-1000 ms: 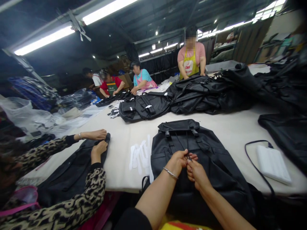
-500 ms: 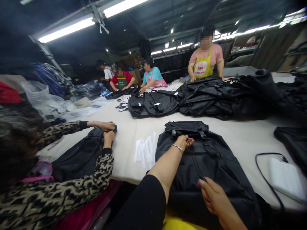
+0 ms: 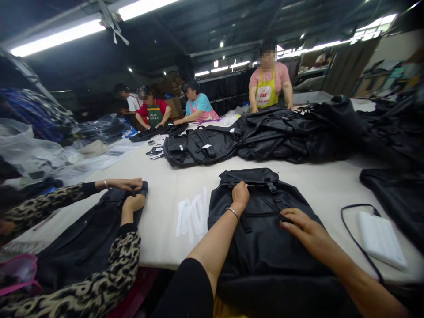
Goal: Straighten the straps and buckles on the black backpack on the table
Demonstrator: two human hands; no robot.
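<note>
A black backpack point(image 3: 261, 247) lies on the table in front of me, its top flap point(image 3: 249, 175) with buckles at the far end. My left hand point(image 3: 240, 195) is closed just below the flap, near the left buckle, its fingers around a thin black cord. Over the right side of the bag, my right hand point(image 3: 300, 224) pinches the cord point(image 3: 274, 204) between thumb and fingers. A short black strap point(image 3: 245, 224) hangs below my left hand. What lies inside my left fist is mostly hidden.
White strips point(image 3: 192, 216) lie left of the bag. A white power bank point(image 3: 380, 238) with a black cable is at right. More black bags point(image 3: 291, 132) are heaped across the table. A co-worker's hands point(image 3: 134, 194) handle another bag at left; several people stand beyond.
My right hand has moved up and away from me, nearer the flap, so my hands are closer together. My left hand has turned slightly, back upward. The whole view has shifted rightward.
</note>
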